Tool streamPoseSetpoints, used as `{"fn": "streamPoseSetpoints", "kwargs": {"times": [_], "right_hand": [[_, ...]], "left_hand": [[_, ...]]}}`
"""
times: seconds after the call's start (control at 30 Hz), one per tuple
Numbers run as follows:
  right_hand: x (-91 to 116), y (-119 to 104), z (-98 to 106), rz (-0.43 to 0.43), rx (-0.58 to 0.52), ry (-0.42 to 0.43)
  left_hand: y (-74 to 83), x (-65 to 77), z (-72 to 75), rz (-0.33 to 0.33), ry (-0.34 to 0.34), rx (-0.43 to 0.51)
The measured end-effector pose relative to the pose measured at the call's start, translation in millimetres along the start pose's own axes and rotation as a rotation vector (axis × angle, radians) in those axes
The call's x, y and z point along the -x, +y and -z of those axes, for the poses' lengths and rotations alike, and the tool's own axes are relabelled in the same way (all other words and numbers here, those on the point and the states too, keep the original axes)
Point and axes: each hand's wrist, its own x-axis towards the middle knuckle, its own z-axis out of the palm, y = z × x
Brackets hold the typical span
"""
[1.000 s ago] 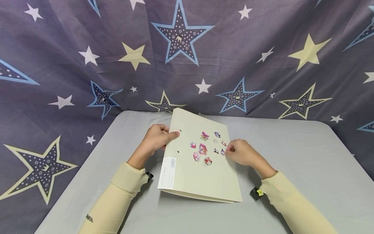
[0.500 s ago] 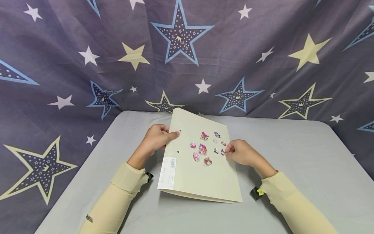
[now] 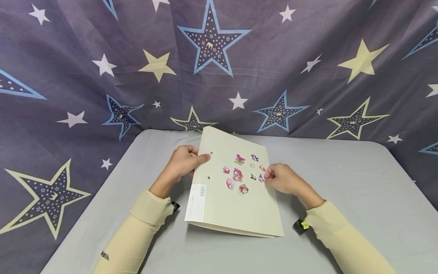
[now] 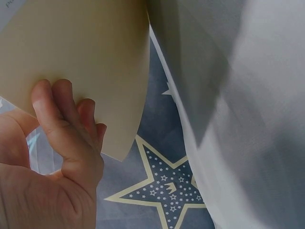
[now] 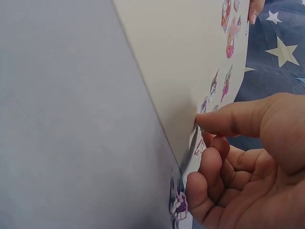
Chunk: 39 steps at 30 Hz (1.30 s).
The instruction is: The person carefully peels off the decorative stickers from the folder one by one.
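A cream file folder (image 3: 236, 213) stands tilted over the table, a white label (image 3: 196, 203) at its lower left and two small holes near its left side. Several shiny cartoon stickers (image 3: 237, 174) dot its cover. My left hand (image 3: 181, 161) grips the folder's left edge, thumb on the front; in the left wrist view the fingers (image 4: 62, 109) lie against the other face. Near the right edge, my right hand (image 3: 282, 179) pinches a small purple sticker (image 3: 261, 178) between thumb and forefinger. In the right wrist view, the fingertips partly hide it.
A grey cloth covers the table (image 3: 342, 182). Behind it hangs a dark curtain (image 3: 273, 76) with printed stars. Black wrist-camera pieces (image 3: 300, 227) sit by the cream sleeves (image 3: 337, 232).
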Motion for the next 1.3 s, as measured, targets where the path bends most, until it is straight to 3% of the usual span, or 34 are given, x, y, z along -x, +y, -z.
{"fn": "streamPoseSetpoints", "kwargs": {"times": [0.53,1.3], "right_hand": [[2.6,-1.6,-1.4,0.010,-0.077,-0.034],[0.4,1.7,-4.8,0.027,-0.028,0.020]], "left_hand": [[-1.2,-0.5,-1.3,-0.014,-0.001,0.018],[-0.1,-0.1,0.1,0.000,-0.013,0.021]]}}
